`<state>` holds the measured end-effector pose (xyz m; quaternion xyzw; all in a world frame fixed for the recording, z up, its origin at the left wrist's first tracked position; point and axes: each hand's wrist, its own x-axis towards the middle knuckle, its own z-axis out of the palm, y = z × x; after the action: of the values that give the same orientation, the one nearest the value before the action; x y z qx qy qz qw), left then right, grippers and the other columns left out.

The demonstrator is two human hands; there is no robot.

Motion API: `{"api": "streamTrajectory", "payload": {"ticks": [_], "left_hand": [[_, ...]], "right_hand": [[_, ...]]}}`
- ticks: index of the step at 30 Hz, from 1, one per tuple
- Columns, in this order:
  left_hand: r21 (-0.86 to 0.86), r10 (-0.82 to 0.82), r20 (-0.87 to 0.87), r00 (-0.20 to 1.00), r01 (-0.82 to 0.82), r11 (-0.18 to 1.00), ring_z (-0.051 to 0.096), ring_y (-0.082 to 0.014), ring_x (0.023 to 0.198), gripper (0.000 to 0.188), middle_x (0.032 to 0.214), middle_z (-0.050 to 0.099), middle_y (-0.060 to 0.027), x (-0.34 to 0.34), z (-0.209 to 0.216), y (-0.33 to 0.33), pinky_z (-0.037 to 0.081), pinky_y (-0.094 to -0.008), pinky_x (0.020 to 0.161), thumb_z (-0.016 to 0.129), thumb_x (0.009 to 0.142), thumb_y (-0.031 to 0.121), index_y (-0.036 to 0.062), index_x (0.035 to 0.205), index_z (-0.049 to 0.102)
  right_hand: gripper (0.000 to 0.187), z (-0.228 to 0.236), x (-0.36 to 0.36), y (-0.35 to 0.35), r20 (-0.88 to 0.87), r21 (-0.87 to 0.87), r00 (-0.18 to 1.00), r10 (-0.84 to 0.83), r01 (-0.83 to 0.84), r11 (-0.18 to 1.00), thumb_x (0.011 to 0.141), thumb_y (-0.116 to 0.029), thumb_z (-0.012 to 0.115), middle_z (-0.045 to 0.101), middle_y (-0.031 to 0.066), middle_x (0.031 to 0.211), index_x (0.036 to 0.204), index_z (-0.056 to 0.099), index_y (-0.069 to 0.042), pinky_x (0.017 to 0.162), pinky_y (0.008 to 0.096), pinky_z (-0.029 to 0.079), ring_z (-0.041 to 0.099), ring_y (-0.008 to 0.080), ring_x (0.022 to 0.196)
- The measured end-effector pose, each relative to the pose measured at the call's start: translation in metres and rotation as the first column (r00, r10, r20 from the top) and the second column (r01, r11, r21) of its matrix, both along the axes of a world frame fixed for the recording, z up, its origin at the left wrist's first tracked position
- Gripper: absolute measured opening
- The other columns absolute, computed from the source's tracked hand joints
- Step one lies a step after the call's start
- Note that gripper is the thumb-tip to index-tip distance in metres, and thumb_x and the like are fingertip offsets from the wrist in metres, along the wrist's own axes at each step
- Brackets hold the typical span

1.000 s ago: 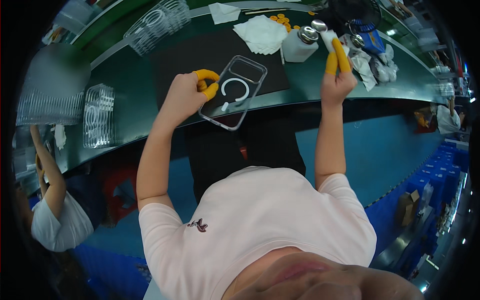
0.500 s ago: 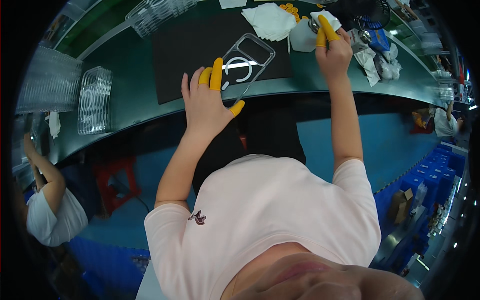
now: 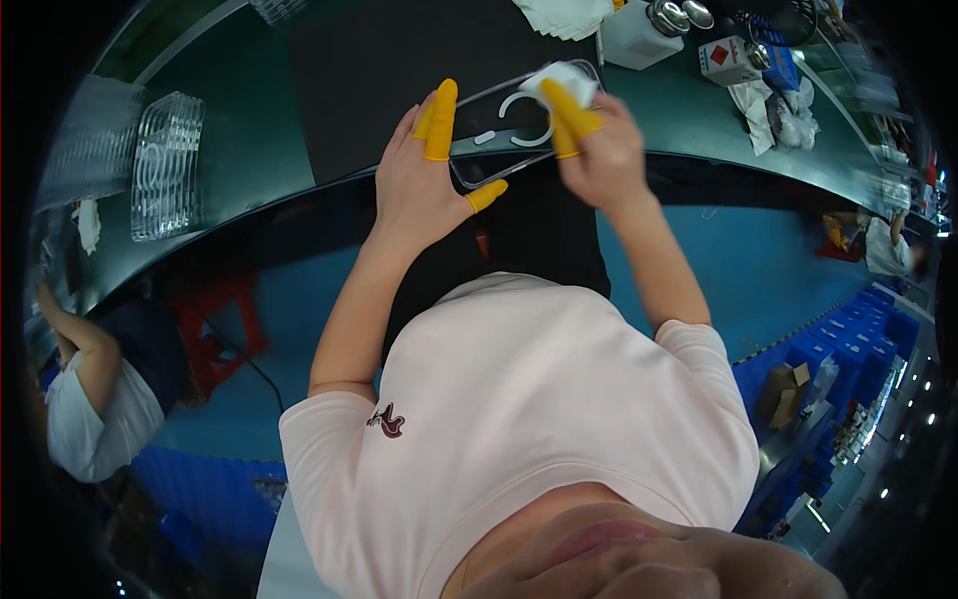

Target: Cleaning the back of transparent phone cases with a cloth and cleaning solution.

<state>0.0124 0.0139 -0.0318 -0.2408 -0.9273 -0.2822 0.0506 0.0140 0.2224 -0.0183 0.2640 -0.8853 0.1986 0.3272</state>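
Note:
A clear phone case (image 3: 505, 140) with a white ring and a short white bar lies at a slant over the front edge of the black mat. My left hand (image 3: 417, 190) grips its left end, thumb at the near edge and fingers at the far edge; yellow finger cots cover some fingertips. A folded white wipe (image 3: 559, 78) is under the fingers of my right hand (image 3: 609, 160), pressed on the case's far right end. Those fingers also wear yellow cots, and the hand is slightly blurred. The fingers hide part of the case's right end.
Behind the case spreads the black mat (image 3: 369, 80). White wipes (image 3: 569, 15), a white bottle with a metal top (image 3: 639, 35) and a small can (image 3: 728, 62) stand at the back right. Stacked clear cases (image 3: 168, 168) are at left; another person (image 3: 105, 399) sits beyond.
My right hand has come from the metal-topped bottle, bringing the wipe down and left onto the case. The case has tilted flatter in my left hand. The whole view has shifted.

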Motion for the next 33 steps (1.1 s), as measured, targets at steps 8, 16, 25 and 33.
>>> {"api": "streamTrajectory", "payload": {"ticks": [8,16,25,33], "left_hand": [[0.013,0.008,-0.073,0.997,-0.007,1.000,0.054,-0.0259,0.105,0.087,0.109,0.056,-0.0164,-0.004,-0.011,-0.005,0.037,-0.0346,0.097,0.079,0.053,0.040,0.0005,0.121,0.042],[0.130,-0.018,-0.096,0.995,0.030,0.991,0.055,-0.0240,0.104,0.086,0.107,0.057,-0.0167,-0.006,-0.006,-0.001,0.033,-0.0338,0.101,0.078,0.055,0.042,0.0006,0.121,0.041],[-0.033,-0.062,-0.105,0.992,0.059,0.998,0.053,-0.0249,0.107,0.082,0.106,0.057,-0.0160,-0.011,-0.010,-0.004,0.035,-0.0327,0.099,0.076,0.056,0.046,-0.0021,0.116,0.047],[-0.045,-0.081,-0.171,0.982,0.074,0.996,0.052,-0.0245,0.109,0.087,0.105,0.059,-0.0148,-0.015,-0.007,-0.005,0.037,-0.0326,0.097,0.075,0.053,0.054,-0.0023,0.114,0.049]], "right_hand": [[0.014,-0.008,0.008,0.008,0.319,0.223,0.940,-0.119,0.047,0.974,0.056,-0.005,0.061,0.058,0.0111,0.060,0.069,0.063,0.000,0.081,0.0388,0.046,0.060,0.0261,0.061],[0.011,-0.013,0.017,-0.033,0.208,-0.025,0.972,0.105,-0.102,0.994,0.055,-0.003,0.062,0.059,0.0114,0.060,0.065,0.061,-0.001,0.080,0.0374,0.047,0.060,0.0241,0.061],[0.010,-0.018,0.020,-0.037,0.259,0.000,0.932,0.254,-0.263,0.965,0.052,-0.008,0.065,0.058,0.0081,0.058,0.058,0.059,-0.003,0.077,0.0351,0.049,0.060,0.0226,0.059],[0.018,-0.015,0.021,-0.024,0.236,-0.037,0.911,0.338,-0.339,0.940,0.058,-0.005,0.065,0.056,0.0059,0.056,0.075,0.063,-0.002,0.073,0.0368,0.051,0.058,0.0217,0.054]]}}
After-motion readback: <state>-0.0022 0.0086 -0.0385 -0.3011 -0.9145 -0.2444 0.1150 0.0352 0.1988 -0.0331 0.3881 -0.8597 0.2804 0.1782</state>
